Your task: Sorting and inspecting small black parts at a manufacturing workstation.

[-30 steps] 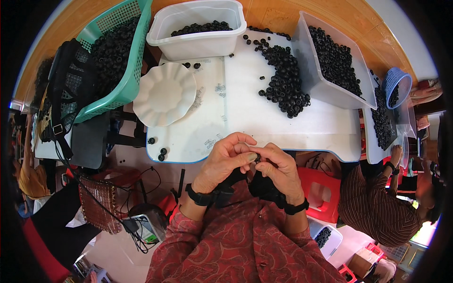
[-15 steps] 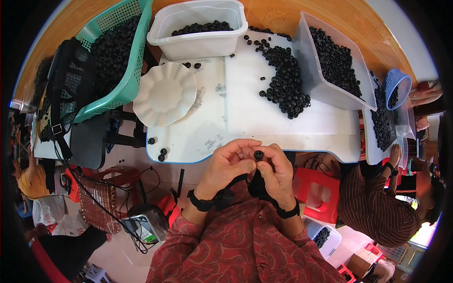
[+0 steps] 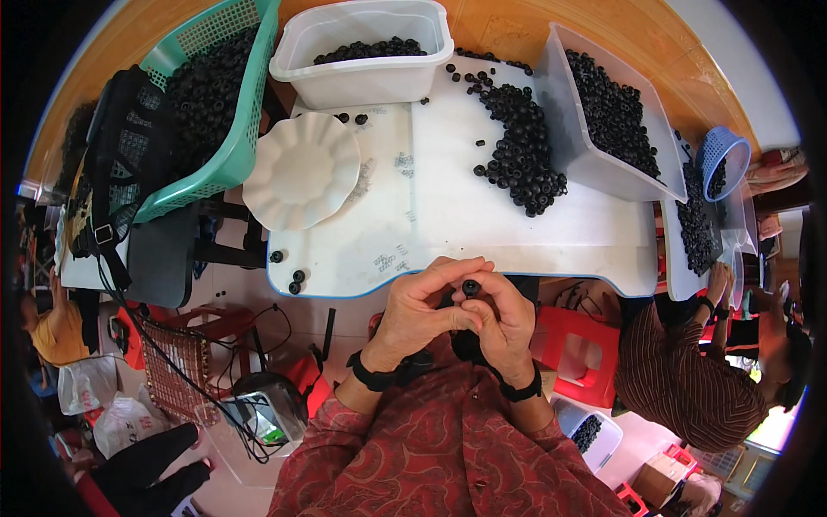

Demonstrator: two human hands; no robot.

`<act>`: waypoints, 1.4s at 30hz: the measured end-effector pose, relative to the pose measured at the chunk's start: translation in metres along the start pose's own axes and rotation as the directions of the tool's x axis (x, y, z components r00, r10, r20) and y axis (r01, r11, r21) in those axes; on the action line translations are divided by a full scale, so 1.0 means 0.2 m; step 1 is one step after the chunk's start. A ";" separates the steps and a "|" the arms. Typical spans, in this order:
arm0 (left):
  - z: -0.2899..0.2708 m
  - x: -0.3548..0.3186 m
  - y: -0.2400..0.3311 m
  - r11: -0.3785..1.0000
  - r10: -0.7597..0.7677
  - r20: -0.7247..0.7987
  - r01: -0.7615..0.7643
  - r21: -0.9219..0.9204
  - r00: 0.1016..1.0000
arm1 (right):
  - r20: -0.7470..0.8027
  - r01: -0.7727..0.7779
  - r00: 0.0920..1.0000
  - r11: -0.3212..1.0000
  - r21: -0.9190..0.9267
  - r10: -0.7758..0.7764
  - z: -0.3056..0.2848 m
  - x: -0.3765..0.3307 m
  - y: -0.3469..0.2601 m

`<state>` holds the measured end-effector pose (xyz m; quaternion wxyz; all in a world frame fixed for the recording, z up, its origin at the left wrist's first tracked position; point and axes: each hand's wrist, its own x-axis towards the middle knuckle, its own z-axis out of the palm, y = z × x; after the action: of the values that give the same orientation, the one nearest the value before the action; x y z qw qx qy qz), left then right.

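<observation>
My left hand (image 3: 424,312) and my right hand (image 3: 502,314) meet at the near edge of the white table (image 3: 448,207). Between their fingertips they pinch one small black ring-shaped part (image 3: 471,286). Both wrists wear black bands. A heap of the same black rings (image 3: 521,159) lies on the table beyond my hands. A white scalloped plate (image 3: 301,169) sits to the left of it, with nothing on it.
A clear tub of rings (image 3: 360,50) stands at the back, another clear bin (image 3: 612,121) at the right, a green basket of rings (image 3: 211,95) at the left. A few loose rings (image 3: 295,281) lie at the table's near left corner. A person in a striped shirt (image 3: 689,379) sits at right.
My hands have risen slightly toward the table edge and turned the black ring, which now shows between the fingertips. Nothing on the table has moved.
</observation>
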<state>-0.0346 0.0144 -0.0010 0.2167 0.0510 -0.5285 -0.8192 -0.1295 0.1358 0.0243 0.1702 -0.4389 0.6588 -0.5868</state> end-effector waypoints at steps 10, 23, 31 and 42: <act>0.01 -0.01 0.02 0.994 0.052 0.007 -0.052 0.094 0.999 | -0.036 0.011 0.999 0.992 0.126 -0.007 0.01 -0.02 0.02; -0.02 0.00 0.05 0.989 0.107 0.123 -0.119 0.089 0.987 | 0.034 -0.071 0.997 0.913 0.401 0.063 -0.02 -0.03 -0.01; 0.03 -0.02 0.03 0.994 0.105 -0.007 -0.105 0.040 0.994 | 0.063 -0.079 0.996 0.960 0.267 0.064 -0.04 -0.01 -0.02; 0.03 -0.02 0.03 0.994 0.075 -0.021 -0.073 0.076 0.997 | 0.062 -0.113 0.993 0.945 0.307 0.099 -0.03 -0.01 -0.02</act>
<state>-0.0308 0.0197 0.0075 0.2511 0.0492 -0.5580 -0.7894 -0.1308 0.1411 0.0287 0.2834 -0.3842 0.5772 -0.6625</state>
